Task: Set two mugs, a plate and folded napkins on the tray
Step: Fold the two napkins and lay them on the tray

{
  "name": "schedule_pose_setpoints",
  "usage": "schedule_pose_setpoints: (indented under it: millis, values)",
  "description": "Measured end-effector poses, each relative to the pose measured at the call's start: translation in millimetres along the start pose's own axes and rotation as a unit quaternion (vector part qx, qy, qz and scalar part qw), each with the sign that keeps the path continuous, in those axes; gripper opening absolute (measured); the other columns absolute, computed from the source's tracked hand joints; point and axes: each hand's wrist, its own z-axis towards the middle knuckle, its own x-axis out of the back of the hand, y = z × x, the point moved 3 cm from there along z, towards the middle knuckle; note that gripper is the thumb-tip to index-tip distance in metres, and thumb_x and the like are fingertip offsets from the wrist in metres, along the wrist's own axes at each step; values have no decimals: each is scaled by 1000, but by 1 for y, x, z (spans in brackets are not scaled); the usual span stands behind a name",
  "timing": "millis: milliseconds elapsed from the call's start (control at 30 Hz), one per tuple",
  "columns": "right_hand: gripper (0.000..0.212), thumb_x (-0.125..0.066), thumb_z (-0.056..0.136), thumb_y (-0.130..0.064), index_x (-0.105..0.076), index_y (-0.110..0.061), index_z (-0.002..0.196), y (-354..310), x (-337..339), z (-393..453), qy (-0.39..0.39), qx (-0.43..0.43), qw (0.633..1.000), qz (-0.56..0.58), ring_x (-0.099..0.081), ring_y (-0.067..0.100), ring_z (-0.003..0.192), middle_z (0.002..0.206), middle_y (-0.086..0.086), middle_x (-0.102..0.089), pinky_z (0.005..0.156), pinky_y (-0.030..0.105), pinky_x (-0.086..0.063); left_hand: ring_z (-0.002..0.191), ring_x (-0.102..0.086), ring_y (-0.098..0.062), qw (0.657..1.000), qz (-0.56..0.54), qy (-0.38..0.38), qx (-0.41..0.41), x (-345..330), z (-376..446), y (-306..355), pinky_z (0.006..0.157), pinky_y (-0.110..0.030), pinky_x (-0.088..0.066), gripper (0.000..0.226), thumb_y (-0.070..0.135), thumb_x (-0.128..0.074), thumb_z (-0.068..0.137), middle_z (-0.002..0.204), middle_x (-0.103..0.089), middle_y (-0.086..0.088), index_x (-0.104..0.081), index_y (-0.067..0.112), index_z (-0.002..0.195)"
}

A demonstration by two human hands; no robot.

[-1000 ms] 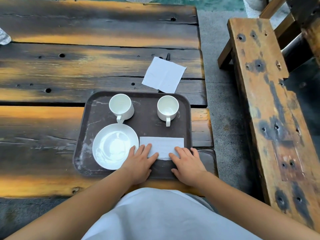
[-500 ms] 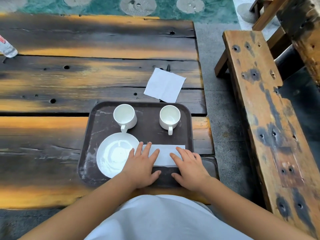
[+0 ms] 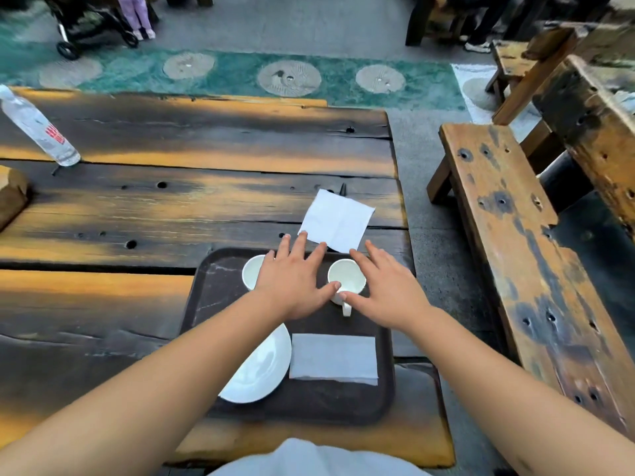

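A dark brown tray (image 3: 213,304) lies on the wooden table near me. On it stand two white mugs, the left mug (image 3: 250,274) partly hidden by my left hand, the right mug (image 3: 345,278) between my hands. A white plate (image 3: 264,369) and a folded white napkin (image 3: 334,359) lie at the tray's near side. A second, unfolded white napkin (image 3: 338,219) lies on the table just beyond the tray. My left hand (image 3: 295,283) and my right hand (image 3: 388,286) stretch over the mugs, fingers spread, fingertips at the napkin's near edge, holding nothing.
A plastic water bottle (image 3: 37,128) lies at the table's far left. A wooden block (image 3: 10,197) sits at the left edge. A worn wooden bench (image 3: 536,255) runs along the right. A stroller and people stand far off on the paving.
Both hands left the folded napkin on the tray and reached forward over the mugs to the napkin on the table. The view tilted up.
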Motion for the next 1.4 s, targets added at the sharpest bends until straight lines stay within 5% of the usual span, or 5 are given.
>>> schedule_pose_setpoints:
  millis: [333,733,933,1100,1400]
  values:
    - [79,-43,83,-73,-24,-34,150,35,8,89,-52,0,997,-50,-14,25,148,163,5,-14,114,51,-23,139,-31,-30,999,-28,-29,30,8,82,-22,101,-49,-37,67,67,-37,88,154,-33,-7,-35,29,143]
    - [67,-49,91,-57,-29,-30,149,90,-46,211,-115,18,992,-55,-25,28,143,160,8,-22,111,45,-28,131,-40,-29,989,-60,-120,66,-63,197,-25,93,-46,-46,61,56,-50,91,148,-35,-7,-36,25,141]
    - [56,-48,95,-48,-35,-23,143,108,-67,260,-92,83,988,-96,-28,29,140,157,8,-27,108,46,-29,120,-40,-31,997,0,-74,28,-101,229,-35,89,-44,-41,56,56,-48,89,133,-39,-9,-37,27,135]
    - [63,-47,95,-46,-22,-26,150,128,-78,283,-129,144,968,-162,-13,24,148,163,5,-10,111,47,-24,126,-35,-32,997,41,-41,-50,-113,241,-55,96,-45,-35,67,61,-47,84,143,-34,-10,-32,31,142]
    - [74,-49,80,-66,-33,-29,143,139,-83,262,-73,44,990,-110,-34,27,131,149,3,-34,96,44,-37,141,-21,-29,997,-23,-22,-72,-114,249,-80,110,-47,-21,72,65,-41,82,154,-27,-10,-33,28,144]
